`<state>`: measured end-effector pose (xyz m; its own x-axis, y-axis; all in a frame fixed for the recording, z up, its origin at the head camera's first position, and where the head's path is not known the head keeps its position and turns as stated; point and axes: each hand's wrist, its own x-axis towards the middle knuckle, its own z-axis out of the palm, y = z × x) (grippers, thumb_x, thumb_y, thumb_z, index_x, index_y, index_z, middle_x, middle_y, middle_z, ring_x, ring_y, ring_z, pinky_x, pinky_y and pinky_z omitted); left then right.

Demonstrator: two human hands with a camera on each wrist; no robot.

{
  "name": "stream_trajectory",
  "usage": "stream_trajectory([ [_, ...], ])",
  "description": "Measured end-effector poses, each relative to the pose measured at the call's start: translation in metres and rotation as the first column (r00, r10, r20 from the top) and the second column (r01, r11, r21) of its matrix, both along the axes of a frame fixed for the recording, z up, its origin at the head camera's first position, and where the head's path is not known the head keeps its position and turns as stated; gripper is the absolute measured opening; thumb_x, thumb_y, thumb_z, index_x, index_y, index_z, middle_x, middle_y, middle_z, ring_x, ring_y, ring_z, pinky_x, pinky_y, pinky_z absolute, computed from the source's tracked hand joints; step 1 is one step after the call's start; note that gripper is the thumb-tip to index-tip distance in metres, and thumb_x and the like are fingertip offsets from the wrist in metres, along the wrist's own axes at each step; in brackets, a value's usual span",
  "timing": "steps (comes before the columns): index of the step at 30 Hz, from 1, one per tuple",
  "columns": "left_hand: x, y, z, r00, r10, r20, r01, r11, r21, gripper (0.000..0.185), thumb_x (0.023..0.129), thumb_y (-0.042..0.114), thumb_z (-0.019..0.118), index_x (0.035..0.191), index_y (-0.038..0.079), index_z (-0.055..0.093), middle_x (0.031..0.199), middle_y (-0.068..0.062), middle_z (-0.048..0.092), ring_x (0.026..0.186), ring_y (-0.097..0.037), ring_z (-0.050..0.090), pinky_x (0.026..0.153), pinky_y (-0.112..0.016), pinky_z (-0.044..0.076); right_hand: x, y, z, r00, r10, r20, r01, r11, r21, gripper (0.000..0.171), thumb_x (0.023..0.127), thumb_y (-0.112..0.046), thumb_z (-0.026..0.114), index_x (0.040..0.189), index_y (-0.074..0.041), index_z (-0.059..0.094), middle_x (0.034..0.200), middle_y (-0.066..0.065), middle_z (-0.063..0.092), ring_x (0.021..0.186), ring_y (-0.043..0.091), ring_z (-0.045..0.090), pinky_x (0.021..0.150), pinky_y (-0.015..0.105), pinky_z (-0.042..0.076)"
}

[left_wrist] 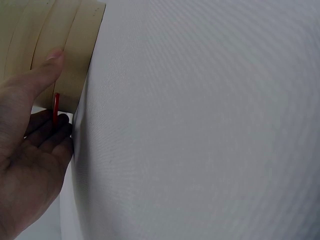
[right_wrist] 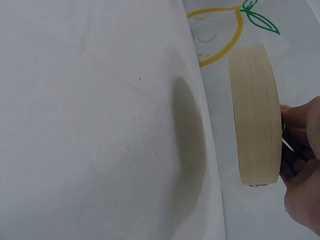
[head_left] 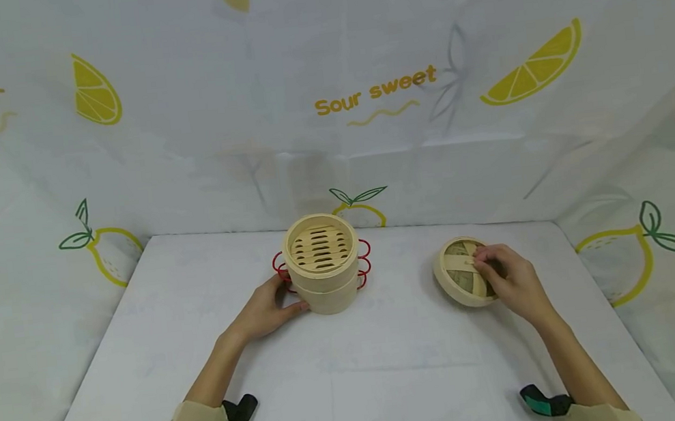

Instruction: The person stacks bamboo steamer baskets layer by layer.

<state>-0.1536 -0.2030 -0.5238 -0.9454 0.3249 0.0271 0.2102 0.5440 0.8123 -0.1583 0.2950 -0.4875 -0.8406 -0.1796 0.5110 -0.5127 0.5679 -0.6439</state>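
Observation:
A stack of round bamboo steamer baskets [head_left: 329, 298] stands on the table, its slatted top basket uncovered. Red loop handles [head_left: 364, 257] stick out on both sides. My left hand [head_left: 269, 308] holds the stack at its left side. In the left wrist view the thumb [left_wrist: 47, 72] lies along the wall, and the fingers are bent beside a red loop [left_wrist: 56, 109]. Off to the right, my right hand [head_left: 510, 281] pinches the middle of a woven bamboo lid [head_left: 459, 280]. The right wrist view shows the lid [right_wrist: 256, 115] edge-on, raised off the table above its shadow.
The white-covered table [head_left: 356, 387] ends at a back edge just behind the stack. A lemon-printed sheet [head_left: 302, 104] hangs behind and along both sides. Black wrist mounts [head_left: 241, 409] sit at the sleeve cuffs.

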Motion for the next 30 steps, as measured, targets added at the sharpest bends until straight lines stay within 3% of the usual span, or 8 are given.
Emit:
stream_trajectory([
  [11,0.000,0.000,0.001,1.000,0.000,0.000,0.000,1.000,-0.002,0.068,0.093,0.027,0.089,0.149,0.004,0.056,0.144,-0.012,0.067,0.145,-0.030,0.059,0.129,-0.053,0.044,-0.002,-0.015,0.020,0.999,-0.037,-0.005,0.037,0.999,-0.023,0.007,0.096,0.013,0.073,0.101,0.010,0.070,0.112,0.026,0.072,0.113,-0.018,0.056,0.102,-0.003,0.042],
  [22,0.000,0.000,0.000,1.000,0.000,0.001,0.000,1.000,0.003,0.068,0.094,0.028,0.088,0.149,0.005,0.056,0.144,-0.011,0.066,0.145,-0.030,0.059,0.129,-0.053,0.044,-0.006,-0.042,0.040,0.999,-0.032,-0.019,0.029,0.993,-0.113,0.006,0.095,0.013,0.074,0.098,0.009,0.072,0.112,0.025,0.073,0.117,-0.011,0.060,0.112,0.003,0.042],
  [30,0.001,0.000,0.000,1.000,0.002,0.001,-0.002,1.000,0.002,0.068,0.093,0.027,0.089,0.148,0.004,0.056,0.143,-0.011,0.067,0.144,-0.030,0.059,0.129,-0.053,0.044,-0.006,-0.056,0.045,0.998,-0.051,-0.035,0.045,0.986,-0.162,0.004,0.095,0.015,0.073,0.098,0.012,0.072,0.110,0.025,0.072,0.117,-0.009,0.062,0.112,0.004,0.044],
])
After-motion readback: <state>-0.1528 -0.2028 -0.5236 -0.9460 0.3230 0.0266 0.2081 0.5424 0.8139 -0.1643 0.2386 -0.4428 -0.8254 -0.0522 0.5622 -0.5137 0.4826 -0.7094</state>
